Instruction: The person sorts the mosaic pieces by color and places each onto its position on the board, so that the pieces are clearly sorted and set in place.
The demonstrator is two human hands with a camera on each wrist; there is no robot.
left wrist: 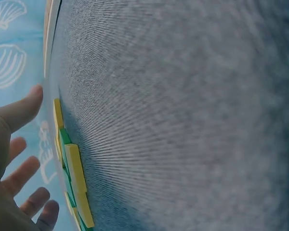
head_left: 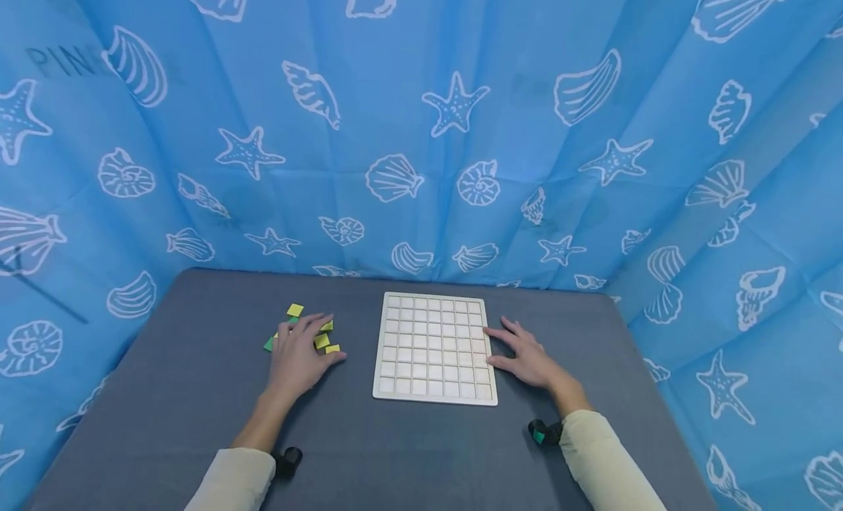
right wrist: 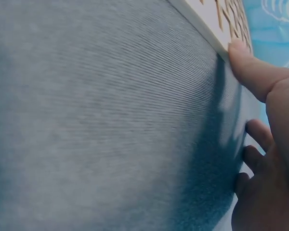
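Note:
A pale square board point(head_left: 435, 348) with a raised grid of small cells lies flat on the grey table. My right hand point(head_left: 527, 357) is at its right side. In the right wrist view the thumb point(right wrist: 253, 70) touches the board's edge point(right wrist: 202, 24), and the other fingers are spread and relaxed. Left of the board, my left hand point(head_left: 299, 357) is over a small group of square tiles, fingers spread, with nothing gripped. Yellow tiles point(head_left: 322, 341) and green tiles point(head_left: 268, 344) show around it; some are hidden beneath the hand. The left wrist view shows the yellow tiles point(left wrist: 76, 168) beyond the fingers.
The grey cloth-covered table point(head_left: 421, 452) extends around the board and tiles. A blue curtain point(head_left: 408, 130) printed with white shells and starfish hangs behind the table and along its sides. Dark wrist straps point(head_left: 287, 461) sit at both sleeve cuffs.

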